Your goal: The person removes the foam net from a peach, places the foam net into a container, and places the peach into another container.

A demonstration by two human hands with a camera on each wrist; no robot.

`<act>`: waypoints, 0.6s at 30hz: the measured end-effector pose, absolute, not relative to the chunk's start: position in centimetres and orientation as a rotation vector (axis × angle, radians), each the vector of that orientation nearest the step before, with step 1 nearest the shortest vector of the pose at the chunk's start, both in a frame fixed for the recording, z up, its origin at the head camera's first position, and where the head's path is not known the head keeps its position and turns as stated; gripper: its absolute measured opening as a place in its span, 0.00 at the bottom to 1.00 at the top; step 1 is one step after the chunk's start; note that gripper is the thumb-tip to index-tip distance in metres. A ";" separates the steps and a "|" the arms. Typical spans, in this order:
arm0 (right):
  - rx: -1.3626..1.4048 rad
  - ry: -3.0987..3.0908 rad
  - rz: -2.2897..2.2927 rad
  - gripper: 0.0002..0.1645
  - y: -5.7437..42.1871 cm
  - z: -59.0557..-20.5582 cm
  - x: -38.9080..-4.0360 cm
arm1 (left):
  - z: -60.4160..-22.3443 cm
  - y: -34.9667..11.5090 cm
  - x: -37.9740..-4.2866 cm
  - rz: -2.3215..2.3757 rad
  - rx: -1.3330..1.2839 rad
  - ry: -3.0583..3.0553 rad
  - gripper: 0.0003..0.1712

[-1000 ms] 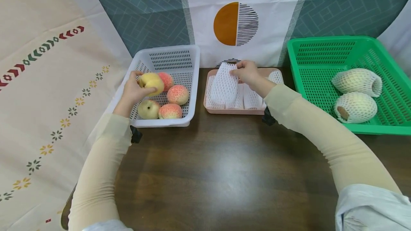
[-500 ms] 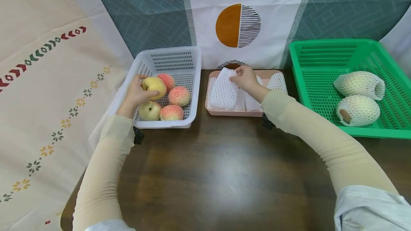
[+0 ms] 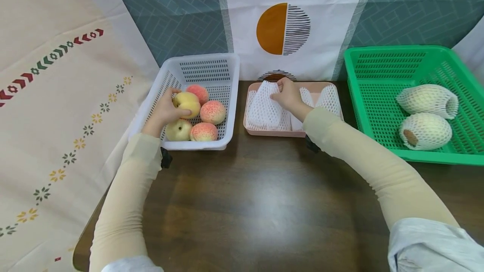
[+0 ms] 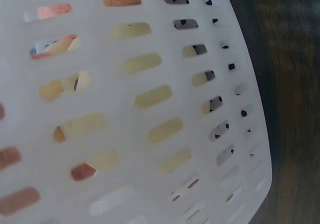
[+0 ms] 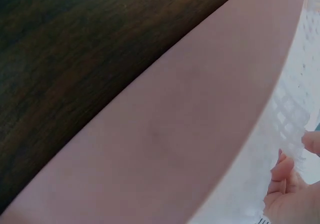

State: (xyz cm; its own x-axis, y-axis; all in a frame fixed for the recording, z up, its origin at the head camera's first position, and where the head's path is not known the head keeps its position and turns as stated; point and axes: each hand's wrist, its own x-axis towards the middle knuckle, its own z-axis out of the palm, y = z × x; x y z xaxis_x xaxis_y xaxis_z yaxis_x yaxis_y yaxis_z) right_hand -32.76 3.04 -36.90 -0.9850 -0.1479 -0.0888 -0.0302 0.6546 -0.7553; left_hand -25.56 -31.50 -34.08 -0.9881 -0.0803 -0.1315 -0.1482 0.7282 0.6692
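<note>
My left hand (image 3: 166, 109) grips a yellow, apple-like fruit (image 3: 186, 103) inside the white basket (image 3: 235, 95), fingers behind it and thumb in front. Around it lie several pink-speckled peaches (image 3: 213, 112) and a pale yellow-green fruit (image 3: 178, 130). In the left wrist view the basket's slotted wall (image 4: 115, 43) hides most of the hand. My right hand (image 3: 290, 95) pinches the upper end of a white foam net sleeve (image 3: 264, 108) over the pink tray (image 3: 276, 133). More net sleeves (image 3: 330, 99) lie in the tray. Fingers (image 5: 282, 169) touch the netting in the right wrist view.
A green basket (image 3: 357, 104) stands at the right, holding two fruits in foam nets (image 3: 427, 99). The brown wooden table (image 3: 242, 205) stretches in front of the containers. A patterned cloth (image 3: 204, 16) hangs behind them.
The yellow fruit has shifted slightly right in the basket with my left hand around it. My right hand has brought the pinched net sleeve a little lower. The view has shifted slightly.
</note>
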 end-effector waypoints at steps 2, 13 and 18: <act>-0.163 2.754 -1.232 0.31 3.1 -36.8 -32.7 | -34.0 -31.4 -25.6 1.120 -0.184 2.825 0.44; -0.451 3.027 -1.024 0.13 3.0 -36.3 -31.3 | -34.3 -31.4 -25.8 1.068 -0.171 2.803 0.42; -0.577 2.916 -0.974 0.11 3.2 -36.1 -31.3 | -34.7 -31.4 -25.9 1.005 -0.154 2.799 0.41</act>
